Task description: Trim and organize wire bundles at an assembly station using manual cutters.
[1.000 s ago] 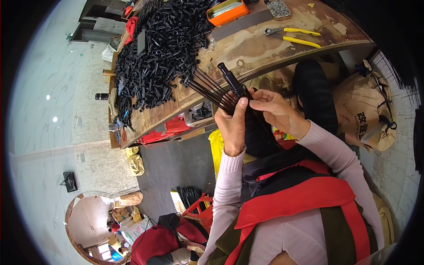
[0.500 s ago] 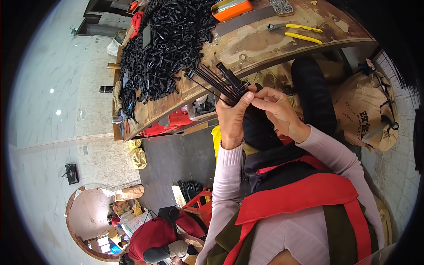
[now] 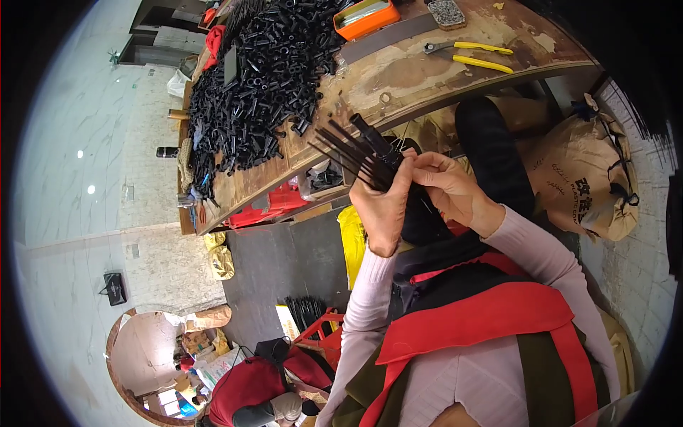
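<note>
Head view: left hand [image 3: 382,206] grip clamped on fanned black rods [image 3: 352,151], right hand [image 3: 445,186] pinching them, below the counter [image 3: 398,75] edge. Beyond: black tube pile [image 3: 260,71], yellow-handled pliers [image 3: 473,55], orange tray [image 3: 368,17]; brown sack [image 3: 587,178] at right.

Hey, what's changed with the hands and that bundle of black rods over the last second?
Very little. The left hand keeps its grip on the fanned bundle of thin black rods, and the right hand has stayed at the bundle's base with its fingers working there. Nothing was picked up or let go. The pile of black tubes, yellow-handled pliers and orange tray on the workbench lie as before.
</note>
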### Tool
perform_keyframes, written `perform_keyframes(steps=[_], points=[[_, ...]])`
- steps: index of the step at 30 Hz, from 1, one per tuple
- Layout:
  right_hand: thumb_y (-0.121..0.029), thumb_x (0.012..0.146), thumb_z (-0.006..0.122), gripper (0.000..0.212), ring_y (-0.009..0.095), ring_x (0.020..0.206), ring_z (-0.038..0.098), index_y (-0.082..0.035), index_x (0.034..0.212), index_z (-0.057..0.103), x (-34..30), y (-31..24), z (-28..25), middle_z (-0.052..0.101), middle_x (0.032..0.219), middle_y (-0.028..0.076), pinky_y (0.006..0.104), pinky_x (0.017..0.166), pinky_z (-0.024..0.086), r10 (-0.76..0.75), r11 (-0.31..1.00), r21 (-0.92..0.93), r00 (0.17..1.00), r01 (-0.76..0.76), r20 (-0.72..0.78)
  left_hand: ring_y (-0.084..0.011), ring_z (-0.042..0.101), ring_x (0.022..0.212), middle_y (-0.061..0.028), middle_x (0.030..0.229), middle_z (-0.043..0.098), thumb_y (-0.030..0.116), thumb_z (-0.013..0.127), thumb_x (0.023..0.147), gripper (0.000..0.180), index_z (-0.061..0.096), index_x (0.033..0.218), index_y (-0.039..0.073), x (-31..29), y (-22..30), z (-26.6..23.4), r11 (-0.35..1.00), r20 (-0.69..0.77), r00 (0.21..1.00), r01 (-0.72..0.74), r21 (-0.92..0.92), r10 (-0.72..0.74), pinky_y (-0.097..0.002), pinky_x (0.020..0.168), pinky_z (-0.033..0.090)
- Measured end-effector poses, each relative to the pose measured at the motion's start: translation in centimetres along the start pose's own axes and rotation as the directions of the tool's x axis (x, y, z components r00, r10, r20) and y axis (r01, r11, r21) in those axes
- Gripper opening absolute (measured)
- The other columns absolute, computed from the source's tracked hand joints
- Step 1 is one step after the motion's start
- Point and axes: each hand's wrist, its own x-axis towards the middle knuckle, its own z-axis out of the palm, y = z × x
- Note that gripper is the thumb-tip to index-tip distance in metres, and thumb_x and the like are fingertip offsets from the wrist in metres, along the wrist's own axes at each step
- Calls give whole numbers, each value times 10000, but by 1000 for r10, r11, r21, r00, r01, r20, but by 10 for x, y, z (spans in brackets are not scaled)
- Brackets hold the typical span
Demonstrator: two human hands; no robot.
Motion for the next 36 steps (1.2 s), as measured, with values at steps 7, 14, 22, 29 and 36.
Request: perform_keyframes(steps=[7, 14, 22, 29, 36], points=[[53, 901, 621, 166, 119, 1070, 600, -35, 1038, 649, 10, -4, -16, 638, 1145, 26, 227, 952, 472, 103, 994, 38, 993, -105, 50, -155, 675, 901, -119, 992, 717, -10, 685, 876, 149, 660, 1012, -67, 8, -3, -6, 1000, 143, 990, -8, -1, 8, -273, 832, 531], [28, 908, 632, 165, 124, 1076, 592, -27, 1063, 634, -6, 8, 8, 637, 1157, 43, 267, 983, 444, -265, 957, -150, 960, 250, -93, -227, 660, 1036, -140, 1039, 702, -19, 650, 895, 172, 629, 1059, -68, 37, -5, -16, 979, 486, 873, 124, -161, -31, -335, 937, 506], [1, 918, 638, 139, 101, 1015, 594, -8, 1057, 627, -11, 10, 31, 647, 1064, 43, 246, 937, 450, -377, 911, -223, 919, 347, -113, -223, 644, 1061, -162, 1110, 686, 50, 666, 908, 266, 601, 1142, -58, 35, 0, -17, 938, 474, 878, 220, -267, -71, -347, 961, 490], [-41, 920, 660, 109, 90, 983, 596, -2, 1016, 626, -7, 24, 17, 648, 1010, 31, 226, 904, 458, -333, 913, -287, 936, 290, -116, -194, 644, 1043, -149, 1141, 688, 89, 615, 946, 244, 626, 1148, -48, 17, -20, -24, 992, 335, 939, -104, 74, 74, -312, 921, 481], [-218, 995, 581, 283, 84, 936, 583, -12, 1189, 594, 4, 26, -2, 632, 1053, 13, 230, 850, 464, -23, 924, -381, 1000, 27, 14, -126, 672, 816, -112, 1022, 722, 87, 660, 906, 219, 666, 1076, -51, 19, -10, -35, 974, 301, 952, -15, 228, -56, -268, 710, 535]])
